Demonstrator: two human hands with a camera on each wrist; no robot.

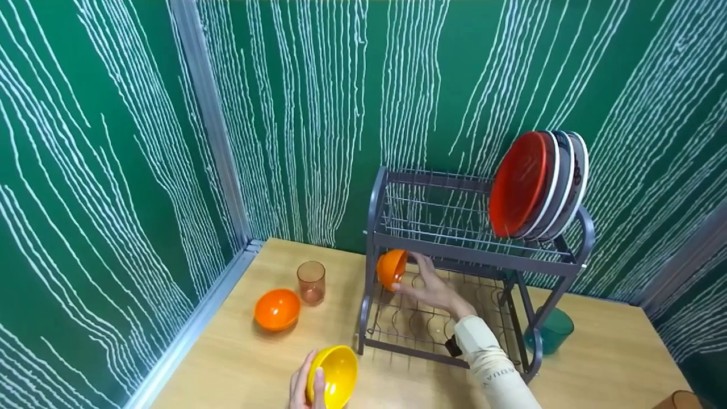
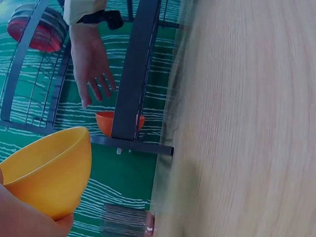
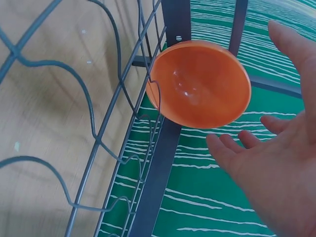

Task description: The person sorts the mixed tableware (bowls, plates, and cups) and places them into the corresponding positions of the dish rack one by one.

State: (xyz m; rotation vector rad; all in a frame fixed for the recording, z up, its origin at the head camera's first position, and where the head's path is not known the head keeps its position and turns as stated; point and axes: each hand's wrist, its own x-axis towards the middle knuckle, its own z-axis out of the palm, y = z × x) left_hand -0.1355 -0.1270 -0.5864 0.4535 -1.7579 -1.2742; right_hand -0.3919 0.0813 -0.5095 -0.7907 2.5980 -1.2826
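A yellow bowl (image 1: 335, 376) tilts in my left hand (image 1: 303, 382), thumb at its rim and fingers around the outer side. In the left wrist view the same yellow bowl (image 2: 54, 170) is large at lower left. An orange bowl (image 3: 200, 85) stands on its side at the left end of the rack's lower shelf (image 1: 409, 325). My right hand (image 1: 431, 291) reaches into that shelf beside it. In the right wrist view the right hand (image 3: 276, 163) has its fingers spread, with a gap between fingertips and bowl.
Several plates, a red one (image 1: 518, 184) foremost, stand upright on the top tier of the dish rack (image 1: 477, 250). Left of the rack are another orange bowl (image 1: 277, 309) and a brownish cup (image 1: 311, 282). A green cup (image 1: 554, 330) sits to its right, another brown cup (image 1: 680, 400) at lower right.
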